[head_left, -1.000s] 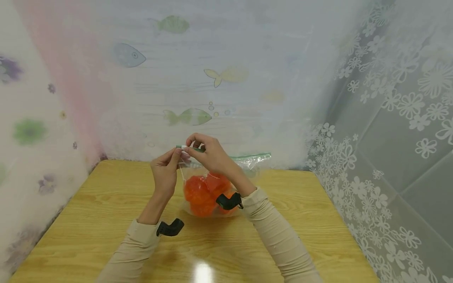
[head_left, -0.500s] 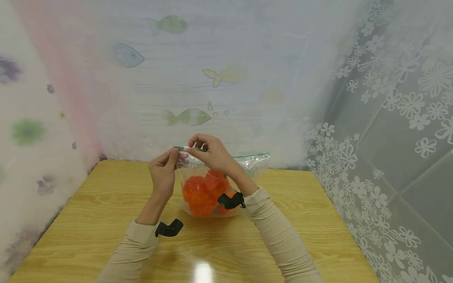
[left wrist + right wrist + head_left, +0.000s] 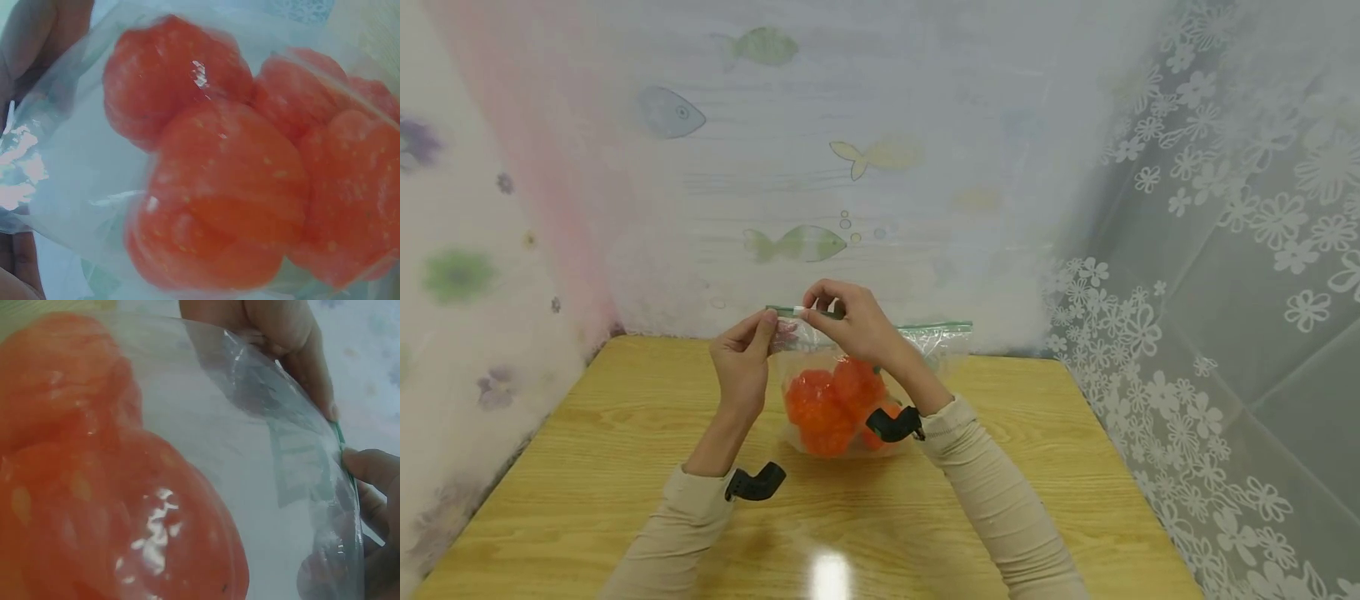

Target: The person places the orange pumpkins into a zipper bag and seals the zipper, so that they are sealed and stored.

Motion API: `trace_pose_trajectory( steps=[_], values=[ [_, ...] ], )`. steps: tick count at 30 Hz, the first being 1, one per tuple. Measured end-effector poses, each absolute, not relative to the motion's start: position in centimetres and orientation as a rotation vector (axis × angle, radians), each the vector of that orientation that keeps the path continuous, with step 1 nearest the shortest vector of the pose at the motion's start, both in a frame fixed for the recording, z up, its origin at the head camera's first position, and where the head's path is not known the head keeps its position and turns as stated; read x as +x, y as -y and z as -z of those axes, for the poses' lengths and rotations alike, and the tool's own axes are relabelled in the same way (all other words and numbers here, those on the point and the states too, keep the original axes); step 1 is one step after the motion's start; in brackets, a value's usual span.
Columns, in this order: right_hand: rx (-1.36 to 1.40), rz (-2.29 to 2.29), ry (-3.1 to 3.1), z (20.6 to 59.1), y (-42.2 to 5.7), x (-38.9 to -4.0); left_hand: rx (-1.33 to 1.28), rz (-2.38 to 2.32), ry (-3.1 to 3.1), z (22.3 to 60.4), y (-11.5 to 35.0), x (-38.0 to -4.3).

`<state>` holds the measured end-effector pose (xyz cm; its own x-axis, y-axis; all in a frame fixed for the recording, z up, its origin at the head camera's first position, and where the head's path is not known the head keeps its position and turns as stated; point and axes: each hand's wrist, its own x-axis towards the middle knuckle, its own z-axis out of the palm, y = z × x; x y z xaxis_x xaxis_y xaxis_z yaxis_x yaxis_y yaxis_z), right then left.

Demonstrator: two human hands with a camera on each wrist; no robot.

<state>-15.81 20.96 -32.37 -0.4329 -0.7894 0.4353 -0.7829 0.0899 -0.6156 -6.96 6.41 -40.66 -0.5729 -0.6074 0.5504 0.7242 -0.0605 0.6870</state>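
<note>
A clear slider zip bag (image 3: pixel 797 442) stands on the table, with a green zip strip (image 3: pixel 936 326) along its top edge. Inside sit several lumpy, glossy orange-red fruits (image 3: pixel 219 194) that look like tomatoes. My left hand (image 3: pixel 740 367) pinches the bag's top left corner between thumb and fingers. Just right of it, my right hand (image 3: pixel 857 325) pinches the strip at a small white slider (image 3: pixel 798 311). In the right wrist view the fingertips of both hands meet near the green strip. The right forearm hides part of the bag's right side.
The wooden table (image 3: pixel 587 467) has a patterned curtain (image 3: pixel 925 217) behind it and a flower-decorated panel (image 3: pixel 1247 333) at the right. A dark wrist mount (image 3: pixel 756 482) sits on the left sleeve; another mount (image 3: pixel 893 424) is on the right one.
My right hand has shifted slightly right with the white slider, baring more green strip to its left. The left hand has drifted a little left with the bag's corner.
</note>
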Motion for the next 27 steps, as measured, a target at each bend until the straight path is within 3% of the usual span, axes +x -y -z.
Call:
trace_pose_trajectory(
  steps=[27],
  values=[
    [-1.636,1.273,-2.356,32.0,-21.1,-15.9,-0.139,1.626,1.542,39.6,-5.1,-6.8]
  ],
)
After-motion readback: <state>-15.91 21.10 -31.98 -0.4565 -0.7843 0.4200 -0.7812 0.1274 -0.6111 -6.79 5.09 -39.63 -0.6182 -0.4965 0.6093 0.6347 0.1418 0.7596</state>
